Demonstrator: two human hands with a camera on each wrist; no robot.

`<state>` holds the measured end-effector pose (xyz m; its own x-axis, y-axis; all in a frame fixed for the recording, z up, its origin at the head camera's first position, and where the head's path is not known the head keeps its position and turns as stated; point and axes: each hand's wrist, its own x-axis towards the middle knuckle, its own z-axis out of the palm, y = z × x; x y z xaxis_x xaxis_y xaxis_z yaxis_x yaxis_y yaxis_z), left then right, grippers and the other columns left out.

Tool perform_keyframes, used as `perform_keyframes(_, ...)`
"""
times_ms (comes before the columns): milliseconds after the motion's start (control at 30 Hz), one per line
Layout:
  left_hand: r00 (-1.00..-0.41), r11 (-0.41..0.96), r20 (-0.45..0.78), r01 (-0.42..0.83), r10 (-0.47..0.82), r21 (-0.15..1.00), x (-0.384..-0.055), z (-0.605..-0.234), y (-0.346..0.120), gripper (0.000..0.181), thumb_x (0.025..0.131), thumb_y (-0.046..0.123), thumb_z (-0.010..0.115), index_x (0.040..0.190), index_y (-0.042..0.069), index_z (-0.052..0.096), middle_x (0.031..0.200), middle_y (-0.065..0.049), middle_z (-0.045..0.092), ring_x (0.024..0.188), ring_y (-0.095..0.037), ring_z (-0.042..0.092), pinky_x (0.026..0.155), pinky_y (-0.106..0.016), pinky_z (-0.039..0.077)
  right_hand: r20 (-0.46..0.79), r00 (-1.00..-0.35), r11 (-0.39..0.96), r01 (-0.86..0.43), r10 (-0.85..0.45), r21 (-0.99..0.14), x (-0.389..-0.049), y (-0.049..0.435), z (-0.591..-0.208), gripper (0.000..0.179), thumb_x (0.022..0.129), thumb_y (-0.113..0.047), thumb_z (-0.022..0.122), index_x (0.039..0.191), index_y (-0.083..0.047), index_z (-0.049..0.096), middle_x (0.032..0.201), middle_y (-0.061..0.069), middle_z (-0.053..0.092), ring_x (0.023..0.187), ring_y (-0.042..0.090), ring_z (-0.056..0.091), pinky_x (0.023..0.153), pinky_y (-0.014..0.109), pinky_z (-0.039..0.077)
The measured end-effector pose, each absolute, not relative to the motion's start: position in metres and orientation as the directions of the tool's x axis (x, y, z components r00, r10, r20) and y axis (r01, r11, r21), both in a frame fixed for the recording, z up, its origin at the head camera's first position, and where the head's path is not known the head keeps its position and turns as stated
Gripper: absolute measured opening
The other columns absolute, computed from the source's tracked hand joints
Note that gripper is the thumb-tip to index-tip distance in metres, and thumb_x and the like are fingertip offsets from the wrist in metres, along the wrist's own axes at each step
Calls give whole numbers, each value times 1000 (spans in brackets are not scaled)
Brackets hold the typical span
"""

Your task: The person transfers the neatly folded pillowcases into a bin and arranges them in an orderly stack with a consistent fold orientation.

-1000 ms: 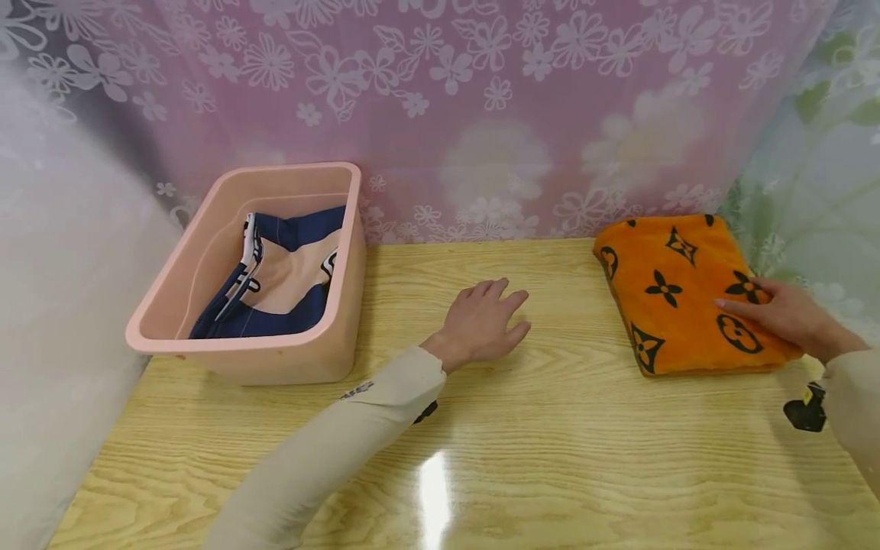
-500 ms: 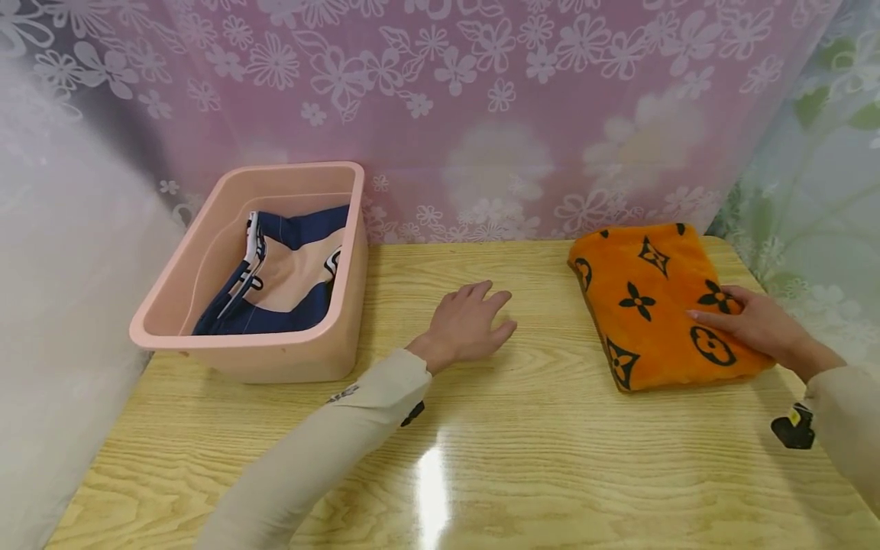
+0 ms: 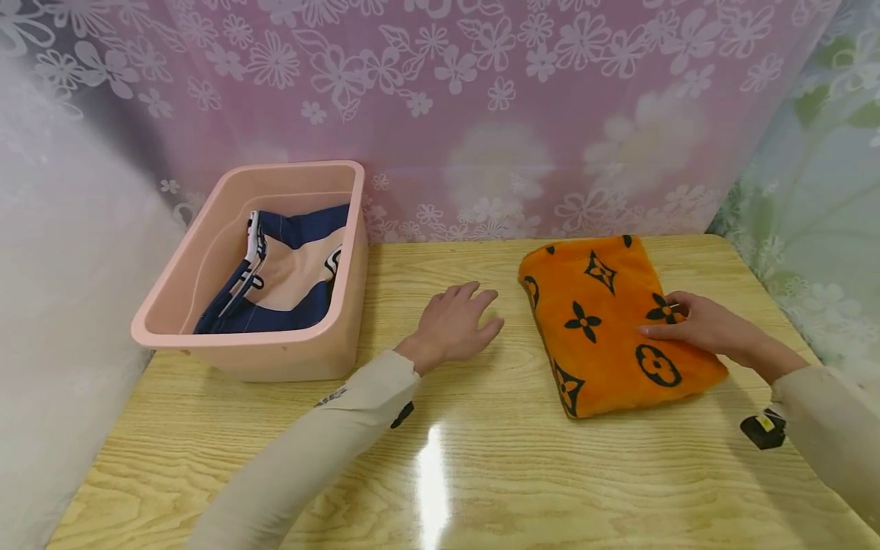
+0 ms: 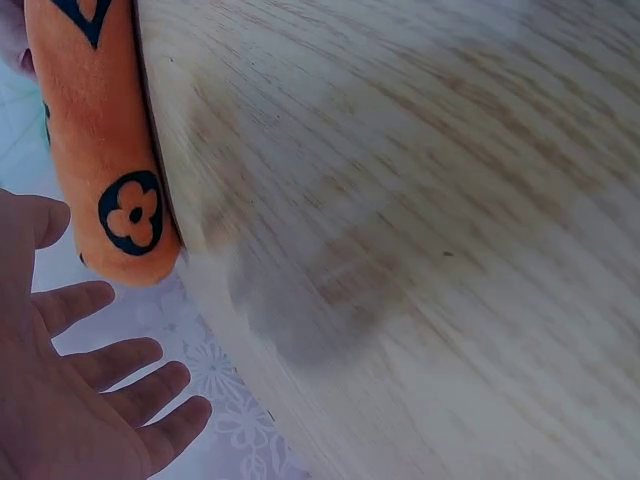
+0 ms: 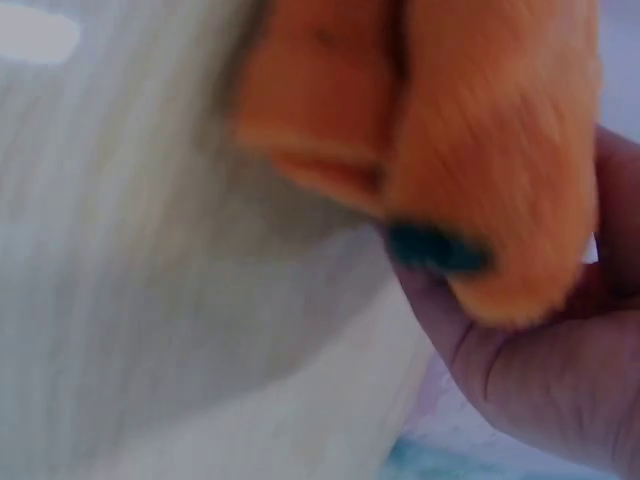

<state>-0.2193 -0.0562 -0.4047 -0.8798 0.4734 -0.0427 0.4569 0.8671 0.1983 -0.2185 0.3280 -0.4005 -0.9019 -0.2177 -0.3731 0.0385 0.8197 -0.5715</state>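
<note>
A folded orange plush cloth (image 3: 612, 328) with black flower prints lies flat over the right half of the table. My right hand (image 3: 708, 328) grips its right edge, the thumb on one face and the fingers round the other. In the right wrist view the hand (image 5: 550, 370) wraps the thick folded layers of the cloth (image 5: 490, 140). To the left of the cloth, my left hand (image 3: 454, 325) hovers with spread fingers, holding nothing. The left wrist view has that hand (image 4: 80, 380) beside the near end of the cloth (image 4: 100, 150), with a gap between.
A pink plastic tub (image 3: 275, 359) stands at the back left, holding a folded navy and beige fabric item (image 3: 296, 267). A pink flowered curtain (image 3: 481, 137) hangs behind the wood-grain table (image 3: 509, 473). Sheer pale curtains close in both sides.
The orange cloth has slid left and slightly nearer along the table with my right hand gripping it. My left hand has shifted a little to the left, fingers still spread.
</note>
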Motion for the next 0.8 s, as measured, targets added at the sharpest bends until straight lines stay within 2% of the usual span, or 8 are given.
perform_keyframes(200,-885,871,-33,450,465,196,-218,-406,-61,52,100,50,35,144,25,41,148,-6,36,132,-27,37,102,-46,36,-510,-807,708,173,-296,-685,-222,312,-391,64,91,-37,65,128,6,37,105,15,60,84,23,63,70,39,55)
perform_keyframes(333,-889,873,-26,443,457,204,-218,-406,-64,51,100,49,36,144,24,43,147,-6,37,131,-27,38,101,-47,36,-563,-763,673,237,-318,-701,-224,303,-387,51,91,-34,66,115,3,41,92,12,63,77,23,61,66,39,55)
perform_keyframes(667,-900,872,-23,414,435,262,-217,-411,-75,48,100,43,38,142,22,46,146,-7,39,130,-29,39,100,-50,37,-524,-766,626,211,-371,-751,-224,281,-394,44,88,-31,69,94,-3,36,94,14,61,77,28,63,61,39,55)
perform_keyframes(800,-907,873,-33,392,419,291,-216,-412,-82,49,100,44,37,144,21,43,147,-7,38,131,-30,38,101,-50,36,-503,-776,616,193,-381,-764,-221,268,-395,45,88,-30,70,90,-4,34,95,14,60,80,28,64,61,38,55)
